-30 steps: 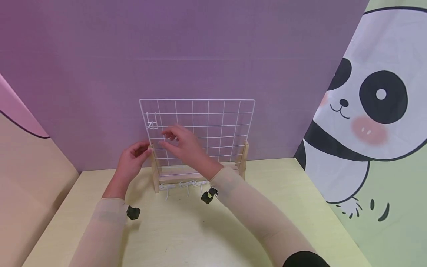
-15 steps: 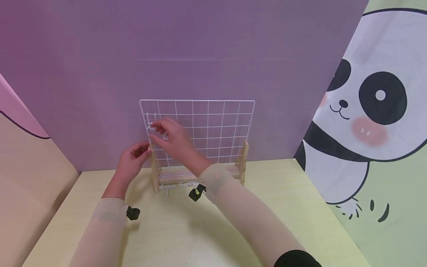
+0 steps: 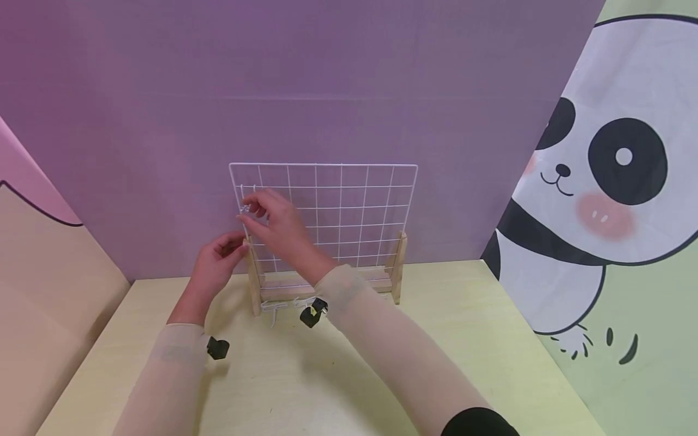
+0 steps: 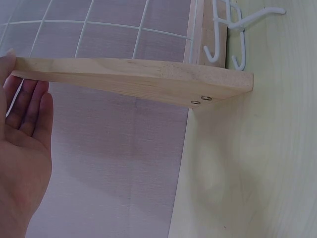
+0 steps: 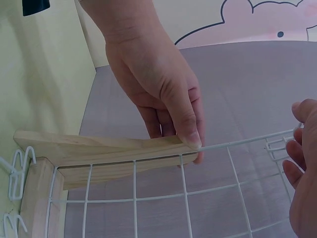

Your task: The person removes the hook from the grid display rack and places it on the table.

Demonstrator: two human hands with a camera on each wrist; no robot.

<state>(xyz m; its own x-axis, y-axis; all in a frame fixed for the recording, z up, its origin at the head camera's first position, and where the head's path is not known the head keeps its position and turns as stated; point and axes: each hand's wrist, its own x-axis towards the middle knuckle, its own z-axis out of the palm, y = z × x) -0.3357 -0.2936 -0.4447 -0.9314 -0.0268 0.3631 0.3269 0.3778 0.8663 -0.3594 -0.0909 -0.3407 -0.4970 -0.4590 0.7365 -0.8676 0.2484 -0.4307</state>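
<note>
A white wire grid panel (image 3: pixel 327 164) stands upright in a wooden stand (image 3: pixel 397 272) on the table. My left hand (image 3: pixel 215 260) pinches the upper end of the left wooden side post (image 4: pixel 163 74), thumb on one face and fingers on the other, as both wrist views show. My right hand (image 3: pixel 280 227) is at the grid's upper left. There a white wire hook (image 3: pixel 245 209) hangs on the grid, showing in the gap between thumb and index finger. In the right wrist view the right hand's fingers partly cover this hook.
Several white wire hooks (image 3: pixel 274 306) lie on the table (image 3: pixel 327 375) along the front foot of the stand. Behind the stand rises a purple backdrop (image 3: pixel 349 79). A panda print (image 3: pixel 616 157) covers the right side panel.
My right hand has moved left across the front of the grid to the hanging hook. The left hand keeps its hold on the post.
</note>
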